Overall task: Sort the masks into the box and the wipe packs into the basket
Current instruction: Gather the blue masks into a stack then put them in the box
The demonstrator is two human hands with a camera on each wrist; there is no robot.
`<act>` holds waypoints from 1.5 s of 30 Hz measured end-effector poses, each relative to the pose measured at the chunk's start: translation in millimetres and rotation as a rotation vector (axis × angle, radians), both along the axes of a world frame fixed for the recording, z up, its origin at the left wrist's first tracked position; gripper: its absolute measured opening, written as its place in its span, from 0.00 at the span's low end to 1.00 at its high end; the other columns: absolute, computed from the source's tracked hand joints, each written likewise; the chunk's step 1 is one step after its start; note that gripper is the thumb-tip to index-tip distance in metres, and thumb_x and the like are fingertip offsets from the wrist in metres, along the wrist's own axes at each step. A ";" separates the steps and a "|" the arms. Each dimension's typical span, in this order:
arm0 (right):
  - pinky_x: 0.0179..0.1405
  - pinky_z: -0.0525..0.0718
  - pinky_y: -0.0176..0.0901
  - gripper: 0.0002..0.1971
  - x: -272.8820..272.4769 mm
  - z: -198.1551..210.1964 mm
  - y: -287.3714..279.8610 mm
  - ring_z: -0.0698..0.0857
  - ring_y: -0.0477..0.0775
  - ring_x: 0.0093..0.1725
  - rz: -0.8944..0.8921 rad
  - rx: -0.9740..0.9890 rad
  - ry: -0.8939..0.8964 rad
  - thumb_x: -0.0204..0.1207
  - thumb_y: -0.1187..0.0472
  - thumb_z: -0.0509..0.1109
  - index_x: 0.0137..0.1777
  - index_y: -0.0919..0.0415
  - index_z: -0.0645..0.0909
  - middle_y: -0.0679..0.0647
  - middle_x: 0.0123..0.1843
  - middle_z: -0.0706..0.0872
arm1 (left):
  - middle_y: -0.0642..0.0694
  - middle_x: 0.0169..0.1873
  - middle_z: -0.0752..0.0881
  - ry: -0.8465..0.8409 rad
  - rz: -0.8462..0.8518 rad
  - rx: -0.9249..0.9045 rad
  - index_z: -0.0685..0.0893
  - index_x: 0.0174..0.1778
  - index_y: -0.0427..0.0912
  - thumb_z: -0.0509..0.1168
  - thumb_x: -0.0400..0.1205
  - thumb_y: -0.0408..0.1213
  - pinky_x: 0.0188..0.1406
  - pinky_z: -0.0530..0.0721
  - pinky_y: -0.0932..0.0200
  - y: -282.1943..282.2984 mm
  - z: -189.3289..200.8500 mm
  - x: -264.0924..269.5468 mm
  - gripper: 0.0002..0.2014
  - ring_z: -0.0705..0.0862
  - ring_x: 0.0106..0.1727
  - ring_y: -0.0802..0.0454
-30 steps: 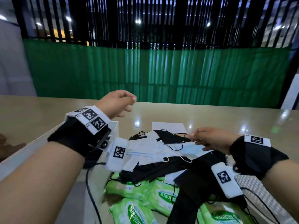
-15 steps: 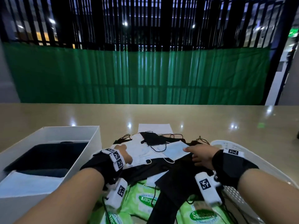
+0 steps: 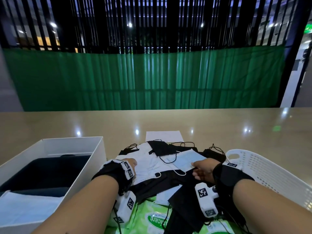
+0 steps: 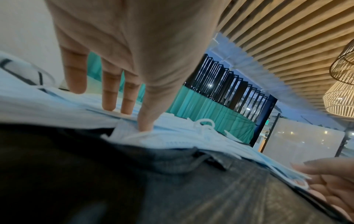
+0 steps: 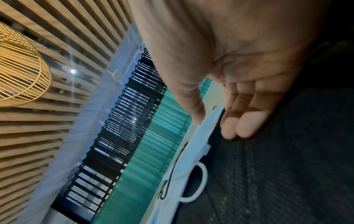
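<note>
A heap of black masks and light blue masks lies mid-table, over green wipe packs at the near edge. My left hand rests on the pale masks with straight fingers, the thumb pressing down. My right hand pinches the near edge of one light blue mask, thumb on top and fingers beneath. The white box on the left holds black masks and a light blue one. The white basket stands on the right.
A white paper sheet lies just behind the heap. Bare beige table stretches beyond to a green curtain. Black ear loops trail from the pile's far edge. Wrist-camera cables hang near the wipe packs.
My left hand has come down from above the box onto the pale masks. The right hand has stayed at the light blue mask's edge. The head view has shifted, showing box and basket.
</note>
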State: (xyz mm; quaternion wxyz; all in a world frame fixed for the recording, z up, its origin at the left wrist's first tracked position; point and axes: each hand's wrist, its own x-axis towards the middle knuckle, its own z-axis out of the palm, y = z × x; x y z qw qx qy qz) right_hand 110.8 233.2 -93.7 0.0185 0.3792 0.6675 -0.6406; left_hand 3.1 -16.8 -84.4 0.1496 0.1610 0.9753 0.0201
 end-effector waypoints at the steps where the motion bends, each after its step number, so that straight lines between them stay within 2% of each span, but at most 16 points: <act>1: 0.29 0.77 0.44 0.08 -0.6 0.3 0.4 0.76 0.54 0.32 0.005 0.014 -0.017 0.82 0.65 0.65 0.43 0.69 0.73 0.61 0.35 0.75 | 0.47 0.68 0.76 -0.032 -0.006 0.015 0.72 0.71 0.52 0.67 0.77 0.42 0.56 0.76 0.68 0.1 4.0 1.6 0.25 0.80 0.61 0.51; 4: 0.31 0.78 0.42 0.13 -3.2 -0.1 1.0 0.77 0.52 0.31 -0.004 0.040 -0.054 0.82 0.60 0.65 0.38 0.66 0.72 0.58 0.34 0.76 | 0.43 0.62 0.78 -0.063 -0.066 0.027 0.77 0.65 0.47 0.59 0.83 0.32 0.28 0.69 0.77 3.8 11.0 -1.1 0.15 0.78 0.42 0.56; 7: 0.26 0.78 0.41 0.13 -6.1 -1.6 0.2 0.78 0.50 0.30 -0.018 0.064 -0.078 0.83 0.59 0.64 0.37 0.65 0.75 0.56 0.31 0.78 | 0.43 0.63 0.80 0.044 -0.091 0.004 0.78 0.64 0.43 0.58 0.83 0.33 0.49 0.77 0.63 8.2 15.3 6.9 0.14 0.80 0.62 0.47; 8: 0.21 0.77 0.39 0.13 -6.7 -2.7 0.3 0.77 0.49 0.29 -0.021 0.063 -0.082 0.83 0.60 0.62 0.37 0.65 0.74 0.55 0.31 0.78 | 0.44 0.57 0.81 0.074 -0.086 0.028 0.80 0.58 0.45 0.58 0.83 0.34 0.50 0.77 0.60 8.3 12.9 7.1 0.10 0.81 0.61 0.47; 10: 0.14 0.75 0.34 0.14 -6.9 -5.4 1.7 0.78 0.48 0.29 -0.017 0.048 -0.078 0.85 0.62 0.60 0.37 0.64 0.74 0.55 0.31 0.78 | 0.48 0.44 0.79 0.131 -0.053 0.159 0.76 0.47 0.47 0.57 0.83 0.35 0.42 0.73 0.62 6.3 12.3 8.3 0.04 0.80 0.49 0.48; 14: 0.28 0.78 0.42 0.10 -5.8 -12.6 6.4 0.81 0.50 0.35 -0.034 -0.008 -0.034 0.84 0.66 0.58 0.44 0.69 0.77 0.58 0.37 0.82 | 0.46 0.36 0.76 0.229 0.046 0.518 0.72 0.42 0.45 0.53 0.84 0.36 0.31 0.67 0.60 0.6 33.9 18.3 0.06 0.74 0.38 0.47; 18: 0.14 0.75 0.37 0.11 -1.3 -12.1 6.2 0.78 0.51 0.30 -0.063 -0.018 0.017 0.80 0.70 0.55 0.36 0.65 0.70 0.59 0.32 0.76 | 0.47 0.31 0.72 0.280 0.115 0.869 0.69 0.41 0.42 0.51 0.87 0.39 0.28 0.63 0.57 3.9 65.6 34.1 0.10 0.70 0.34 0.49; 22: 0.21 0.76 0.42 0.10 5.4 -9.5 4.4 0.79 0.54 0.26 -0.076 -0.041 0.096 0.77 0.71 0.53 0.34 0.62 0.67 0.59 0.26 0.76 | 0.37 0.45 0.81 -0.039 0.263 1.212 0.74 0.52 0.40 0.53 0.83 0.47 0.53 0.81 0.49 17.9 66.3 40.2 0.13 0.81 0.46 0.42; 24: 0.15 0.72 0.39 0.12 11.4 -5.8 2.6 0.70 0.54 0.20 -0.079 -0.068 0.131 0.74 0.72 0.51 0.31 0.60 0.62 0.55 0.20 0.69 | 0.33 0.49 0.82 -0.278 0.340 1.314 0.76 0.48 0.40 0.56 0.82 0.43 0.58 0.82 0.39 22.0 46.2 43.5 0.10 0.83 0.51 0.38; 27: 0.21 0.73 0.41 0.09 21.4 1.5 -1.5 0.66 0.54 0.25 -0.071 -0.120 0.175 0.70 0.72 0.50 0.33 0.58 0.59 0.55 0.27 0.64 | 0.40 0.45 0.82 -0.433 0.372 1.274 0.77 0.43 0.43 0.58 0.85 0.33 0.63 0.81 0.40 21.3 9.7 54.5 0.06 0.82 0.53 0.40; 33: 0.30 0.76 0.44 0.07 39.0 17.6 -1.7 0.70 0.56 0.25 0.018 -0.150 0.279 0.66 0.70 0.52 0.35 0.56 0.61 0.55 0.26 0.66 | 0.34 0.42 0.87 -0.618 0.585 1.280 0.82 0.45 0.31 0.58 0.85 0.31 0.36 0.86 0.53 -5.2 -33.8 68.6 0.10 0.85 0.38 0.43; 36: 0.21 0.80 0.41 0.07 40.3 36.4 0.9 0.72 0.54 0.23 0.018 -0.272 0.431 0.64 0.69 0.54 0.35 0.56 0.62 0.55 0.29 0.65 | 0.35 0.51 0.88 -0.666 0.599 1.351 0.81 0.59 0.30 0.59 0.86 0.36 0.50 0.86 0.48 -11.2 -39.6 72.0 0.13 0.87 0.47 0.39; 38: 0.30 0.85 0.41 0.10 40.0 48.2 -5.8 0.74 0.57 0.31 0.038 -0.385 0.506 0.56 0.68 0.60 0.39 0.59 0.67 0.58 0.34 0.68 | 0.35 0.52 0.87 -0.680 0.596 1.384 0.80 0.62 0.30 0.59 0.86 0.38 0.51 0.86 0.48 -12.1 -38.4 73.9 0.15 0.86 0.48 0.40; 40: 0.36 0.81 0.44 0.26 36.3 52.2 -10.1 0.75 0.60 0.35 0.080 -0.431 0.515 0.50 0.65 0.68 0.52 0.68 0.71 0.61 0.37 0.71 | 0.36 0.49 0.84 -0.703 0.626 1.476 0.79 0.65 0.29 0.60 0.85 0.41 0.48 0.86 0.50 -11.3 -37.6 74.0 0.20 0.83 0.46 0.42; 42: 0.35 0.80 0.43 0.25 35.6 54.1 -24.9 0.84 0.60 0.33 0.174 -0.434 0.506 0.58 0.67 0.64 0.56 0.77 0.74 0.63 0.38 0.83 | 0.39 0.42 0.84 -0.733 0.643 1.522 0.80 0.66 0.31 0.57 0.86 0.47 0.46 0.84 0.49 -11.4 -37.8 72.3 0.23 0.83 0.39 0.44; 45: 0.28 0.87 0.42 0.14 30.2 34.3 -49.6 0.88 0.55 0.28 0.343 -0.326 0.346 0.75 0.71 0.53 0.53 0.67 0.79 0.60 0.37 0.89 | 0.35 0.45 0.88 -0.791 0.652 1.550 0.81 0.61 0.33 0.51 0.87 0.51 0.37 0.88 0.49 -11.3 -36.7 69.9 0.24 0.88 0.38 0.41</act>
